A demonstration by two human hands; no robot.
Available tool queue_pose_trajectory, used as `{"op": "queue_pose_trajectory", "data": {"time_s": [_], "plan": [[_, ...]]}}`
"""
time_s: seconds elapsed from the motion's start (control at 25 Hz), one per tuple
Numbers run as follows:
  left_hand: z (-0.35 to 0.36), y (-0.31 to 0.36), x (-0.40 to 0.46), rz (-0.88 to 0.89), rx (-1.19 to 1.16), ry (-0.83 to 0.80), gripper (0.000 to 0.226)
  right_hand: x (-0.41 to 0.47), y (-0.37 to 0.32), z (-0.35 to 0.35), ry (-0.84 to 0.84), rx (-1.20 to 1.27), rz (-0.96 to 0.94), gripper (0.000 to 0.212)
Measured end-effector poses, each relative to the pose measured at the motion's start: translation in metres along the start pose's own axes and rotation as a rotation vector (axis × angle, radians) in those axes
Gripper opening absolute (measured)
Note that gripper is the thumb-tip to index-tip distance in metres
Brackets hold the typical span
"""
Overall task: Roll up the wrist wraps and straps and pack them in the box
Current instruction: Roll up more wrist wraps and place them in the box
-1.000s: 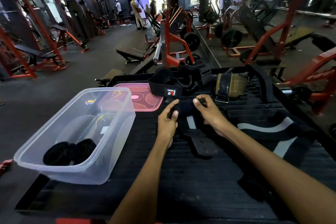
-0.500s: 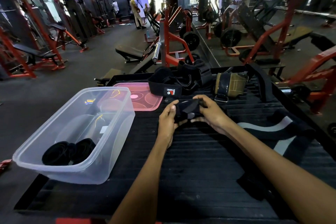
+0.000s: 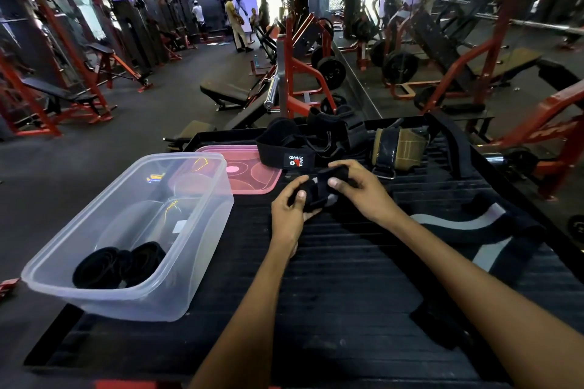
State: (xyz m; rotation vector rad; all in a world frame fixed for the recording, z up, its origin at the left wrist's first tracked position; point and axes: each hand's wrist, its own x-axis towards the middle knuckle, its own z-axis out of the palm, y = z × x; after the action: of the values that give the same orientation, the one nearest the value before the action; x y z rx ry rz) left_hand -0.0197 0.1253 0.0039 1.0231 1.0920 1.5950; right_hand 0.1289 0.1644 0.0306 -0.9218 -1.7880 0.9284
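Both my hands hold a small black wrist wrap (image 3: 319, 189), rolled into a tight bundle, just above the black ribbed platform (image 3: 331, 278). My left hand (image 3: 289, 215) grips its near side with the thumb on top. My right hand (image 3: 360, 189) pinches its far side with thumb and fingers. A clear plastic box (image 3: 202, 230) stands to the left, with two rolled black straps (image 3: 117, 264) in its near end. A long black strap with grey stripes (image 3: 474, 224) lies unrolled at the right.
A pink lid (image 3: 252, 177) lies behind the box. Behind my hands sit a pile of black wraps with a "TRAIN HARD" label (image 3: 297, 161) and an olive leather strap (image 3: 398, 148). Red gym machines, benches and several people fill the room beyond.
The wrap's loose tail, which lay on the platform a second ago, has been rolled up into the bundle. My hands have lifted slightly and drawn closer together.
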Motion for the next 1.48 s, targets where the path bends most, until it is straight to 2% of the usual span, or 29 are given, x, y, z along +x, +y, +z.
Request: {"op": "queue_pose_trajectory", "data": {"time_s": [0.16,0.28,0.48,0.56,0.64,0.84,1.0,1.08,1.2,1.32,1.4,1.48], "plan": [[0.003,0.003,-0.005,0.01,0.1,-0.088,0.033,-0.001,0.005,0.007,0.135,-0.06,0.02,0.015],[0.003,0.0,-0.005,0.018,0.161,-0.119,0.039,-0.004,0.004,0.009,0.182,-0.04,0.035,0.003],[0.004,-0.003,-0.007,0.062,0.279,-0.164,0.045,-0.001,0.008,0.002,0.23,0.016,0.128,0.025],[0.002,-0.005,-0.005,0.106,0.343,-0.18,0.047,0.001,0.009,0.0,0.161,-0.18,0.099,0.018],[0.002,-0.006,-0.003,0.128,0.402,-0.173,0.047,0.002,0.004,-0.003,0.071,-0.298,0.139,0.022],[0.006,-0.002,-0.007,0.042,0.285,-0.144,0.033,-0.001,-0.01,-0.012,-0.148,-0.215,0.399,0.05],[0.005,0.001,-0.004,-0.044,0.179,-0.059,0.029,0.0,-0.011,-0.023,-0.293,-0.189,0.354,0.039],[0.005,0.007,-0.005,-0.111,0.047,-0.002,0.03,0.001,-0.015,-0.026,-0.345,-0.027,0.323,0.049],[0.002,0.013,-0.01,-0.193,-0.008,-0.007,0.036,-0.002,-0.017,-0.021,-0.299,0.086,0.282,0.05],[-0.01,0.022,-0.016,-0.209,0.323,-0.015,0.03,-0.007,-0.019,-0.008,-0.199,0.136,0.251,0.037],[-0.023,0.033,-0.03,-0.106,0.694,-0.029,0.028,-0.009,-0.021,0.001,-0.117,0.178,0.241,0.037],[-0.04,0.039,-0.055,-0.05,1.105,-0.048,0.039,-0.012,-0.026,0.01,-0.073,0.151,0.218,0.039]]}}
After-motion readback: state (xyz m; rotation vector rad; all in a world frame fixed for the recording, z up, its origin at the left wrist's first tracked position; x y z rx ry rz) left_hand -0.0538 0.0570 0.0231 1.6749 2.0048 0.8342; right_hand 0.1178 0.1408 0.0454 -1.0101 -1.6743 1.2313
